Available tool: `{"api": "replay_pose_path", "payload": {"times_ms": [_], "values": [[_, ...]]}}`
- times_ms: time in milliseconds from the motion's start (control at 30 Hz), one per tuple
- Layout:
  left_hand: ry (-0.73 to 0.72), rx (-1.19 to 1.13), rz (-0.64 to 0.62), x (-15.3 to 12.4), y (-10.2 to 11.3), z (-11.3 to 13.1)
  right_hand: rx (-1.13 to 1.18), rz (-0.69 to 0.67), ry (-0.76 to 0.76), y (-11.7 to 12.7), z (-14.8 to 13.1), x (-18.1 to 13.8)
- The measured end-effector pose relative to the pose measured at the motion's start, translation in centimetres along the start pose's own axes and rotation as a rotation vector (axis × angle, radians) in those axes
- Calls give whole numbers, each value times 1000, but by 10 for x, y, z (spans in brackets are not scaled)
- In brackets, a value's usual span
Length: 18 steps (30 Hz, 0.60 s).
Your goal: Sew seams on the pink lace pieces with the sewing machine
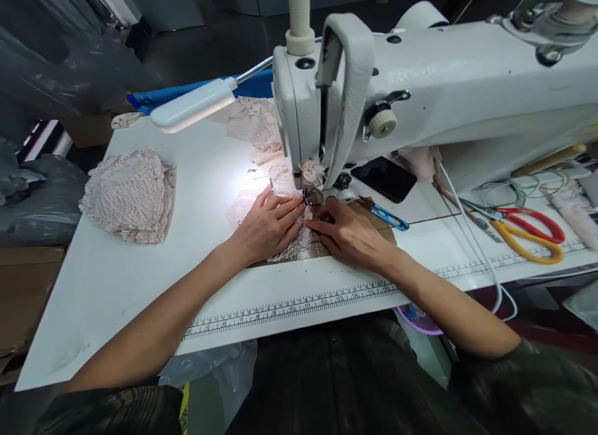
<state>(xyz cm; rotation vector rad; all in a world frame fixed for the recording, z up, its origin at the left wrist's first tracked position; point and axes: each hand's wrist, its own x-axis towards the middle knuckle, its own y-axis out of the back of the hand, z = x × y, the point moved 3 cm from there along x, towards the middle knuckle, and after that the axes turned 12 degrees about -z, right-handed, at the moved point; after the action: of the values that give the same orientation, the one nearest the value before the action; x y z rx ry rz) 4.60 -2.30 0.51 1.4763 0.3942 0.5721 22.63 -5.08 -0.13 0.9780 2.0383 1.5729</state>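
Though flat, pale pink openwork lace (294,253)

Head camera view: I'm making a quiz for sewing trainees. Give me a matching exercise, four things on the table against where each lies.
1. lace pile
2. blue snips
3. scissors
4. lace piece

a. far right, red and yellow handles
b. pressed flat under left hand and right hand
c. left part of the table, apart from the hands
d. close beside the right hand

Pairs: 1-c, 2-d, 3-a, 4-b
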Motion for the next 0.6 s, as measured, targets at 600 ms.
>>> {"api": "replay_pose_path", "payload": {"times_ms": [600], "values": [[-8,17,-48,2,4,-2,-54,-42,-35,0,-3,2]]}}
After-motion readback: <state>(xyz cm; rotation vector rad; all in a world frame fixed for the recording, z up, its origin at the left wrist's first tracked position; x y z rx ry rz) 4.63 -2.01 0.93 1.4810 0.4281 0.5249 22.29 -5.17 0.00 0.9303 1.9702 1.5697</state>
